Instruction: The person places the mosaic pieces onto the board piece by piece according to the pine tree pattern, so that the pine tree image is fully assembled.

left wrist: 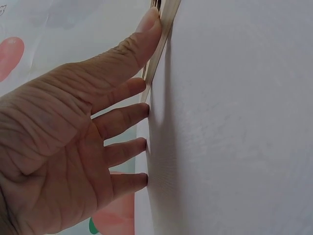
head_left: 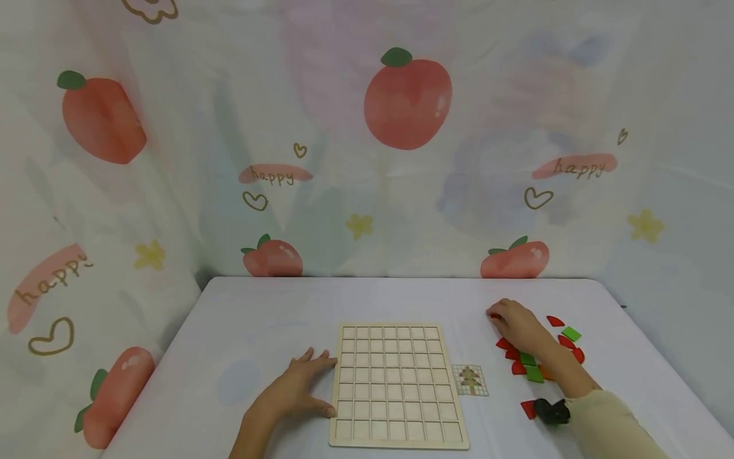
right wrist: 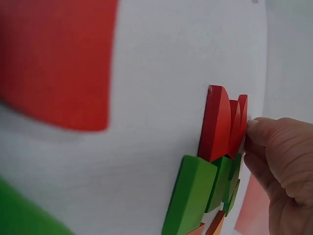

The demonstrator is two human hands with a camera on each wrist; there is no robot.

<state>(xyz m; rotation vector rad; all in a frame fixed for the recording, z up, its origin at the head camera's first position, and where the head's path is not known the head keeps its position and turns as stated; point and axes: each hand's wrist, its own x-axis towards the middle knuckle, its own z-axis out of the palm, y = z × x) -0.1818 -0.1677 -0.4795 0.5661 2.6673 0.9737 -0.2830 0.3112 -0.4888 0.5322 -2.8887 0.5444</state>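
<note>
A wooden grid board [head_left: 397,385] with rows of square cells lies on the table. My left hand [head_left: 299,386] has its fingers spread on the table, thumb and fingertips right at the board's left edge. In the left wrist view the thumb [left wrist: 148,24] rests against the board's side [left wrist: 164,41]. At the far end of the loose blocks, my right hand [head_left: 518,326] pinches a red quarter-round block [head_left: 496,315] between thumb and fingertips. Red blocks [right wrist: 215,122] and green square blocks [right wrist: 190,196] stand close by that hand in the right wrist view.
A small picture card [head_left: 470,380] of a tree on a grid lies along the board's right edge. More red and green blocks [head_left: 571,333] lie right of my right forearm. Nearer me are a red block [head_left: 529,409] and a black object [head_left: 552,412]. A printed cloth [head_left: 390,191] hangs behind the table.
</note>
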